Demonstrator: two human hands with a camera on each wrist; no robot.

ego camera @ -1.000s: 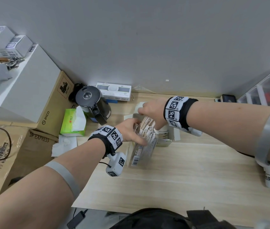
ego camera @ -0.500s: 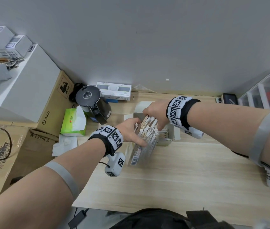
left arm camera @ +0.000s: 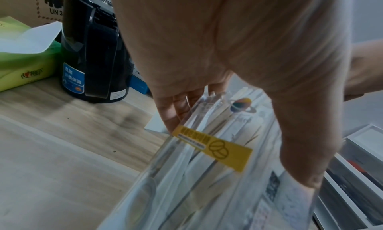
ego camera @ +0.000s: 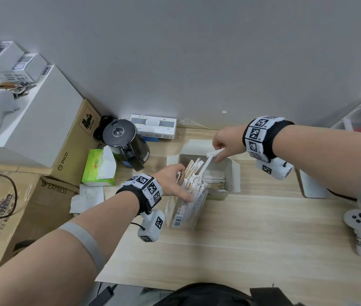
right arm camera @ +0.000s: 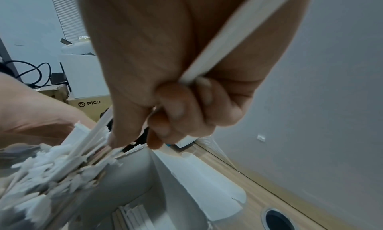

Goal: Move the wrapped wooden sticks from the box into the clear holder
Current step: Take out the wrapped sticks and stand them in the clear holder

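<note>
Left hand grips tilted clear plastic holder packed with wrapped wooden sticks, thumb and fingers around its sides. Right hand above open white cardboard box, fingers pinching one wrapped stick. Black kettle, green tissue pack beyond left.

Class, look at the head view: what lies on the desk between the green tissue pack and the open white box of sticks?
In the head view, a black kettle stands between the green tissue pack and the white box.
</note>
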